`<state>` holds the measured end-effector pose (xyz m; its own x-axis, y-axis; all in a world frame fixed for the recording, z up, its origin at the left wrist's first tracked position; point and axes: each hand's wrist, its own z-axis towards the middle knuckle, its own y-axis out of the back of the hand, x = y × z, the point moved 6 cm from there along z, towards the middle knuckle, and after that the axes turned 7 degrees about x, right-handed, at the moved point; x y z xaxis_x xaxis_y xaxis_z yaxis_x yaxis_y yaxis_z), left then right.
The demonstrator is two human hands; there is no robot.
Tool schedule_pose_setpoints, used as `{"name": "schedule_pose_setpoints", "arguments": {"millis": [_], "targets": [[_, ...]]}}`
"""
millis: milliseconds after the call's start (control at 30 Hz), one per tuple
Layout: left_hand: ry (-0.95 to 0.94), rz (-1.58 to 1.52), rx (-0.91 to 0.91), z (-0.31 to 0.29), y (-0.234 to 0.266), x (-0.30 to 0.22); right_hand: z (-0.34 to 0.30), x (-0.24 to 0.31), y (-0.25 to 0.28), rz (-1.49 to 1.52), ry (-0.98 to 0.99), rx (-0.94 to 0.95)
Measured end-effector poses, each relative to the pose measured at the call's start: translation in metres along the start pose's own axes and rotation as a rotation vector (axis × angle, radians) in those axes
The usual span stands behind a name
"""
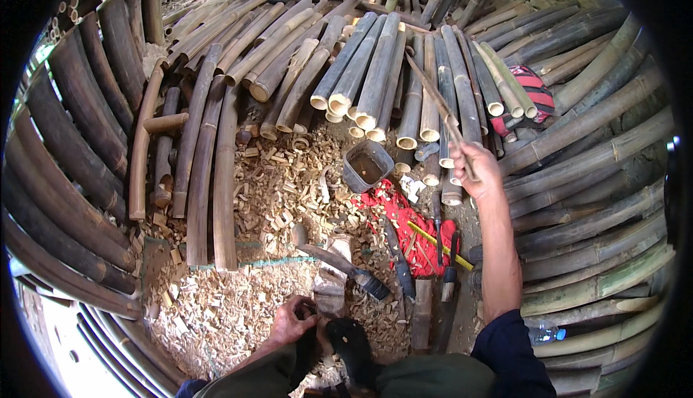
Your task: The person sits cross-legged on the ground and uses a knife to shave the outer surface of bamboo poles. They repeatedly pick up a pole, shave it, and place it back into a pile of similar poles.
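Observation:
My right hand [475, 168] is raised at the right, fingers wrapped round a long thin brown stick [442, 109] that slants up and away to the left. Low in the middle, my left hand [294, 318] has its thumb and fingers pressed together beside my dark shoe [350, 347]; what they pinch, if anything, is hidden. A curved knife [336, 261] with a dark handle rests across a wooden block [330, 286] just ahead of that hand. Nearer the right forearm, a red cloth [404, 217] lies under a yellow measuring tape [437, 243] and several dark-handled tools [399, 261].
Cut bamboo poles [361, 73] lie side by side across the far ground. More poles stack along the left [79, 159] and right [592, 210]. Wood chips [289, 188] cover the ground. A square grey tub [367, 167], striped bag [533, 89] and plastic bottle [545, 334] stand out.

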<state>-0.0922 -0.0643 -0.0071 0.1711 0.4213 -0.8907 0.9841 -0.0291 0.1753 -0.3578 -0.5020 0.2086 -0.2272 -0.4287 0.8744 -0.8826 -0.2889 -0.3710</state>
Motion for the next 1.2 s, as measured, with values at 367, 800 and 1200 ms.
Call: {"name": "schedule_pose_setpoints", "arguments": {"millis": [367,800,1200], "targets": [[-0.027,-0.044,-0.050,0.003,0.000,-0.004,0.059,0.005,-0.039,-0.419,0.476,-0.283],[-0.042,-0.191,-0.017,0.006,-0.007,-0.001,-0.002,0.087,0.173,-1.249,0.525,-0.884],[0.008,-0.113,-0.040,0.005,-0.002,-0.005,-0.024,0.060,0.135,-1.539,0.159,-0.914]]}}
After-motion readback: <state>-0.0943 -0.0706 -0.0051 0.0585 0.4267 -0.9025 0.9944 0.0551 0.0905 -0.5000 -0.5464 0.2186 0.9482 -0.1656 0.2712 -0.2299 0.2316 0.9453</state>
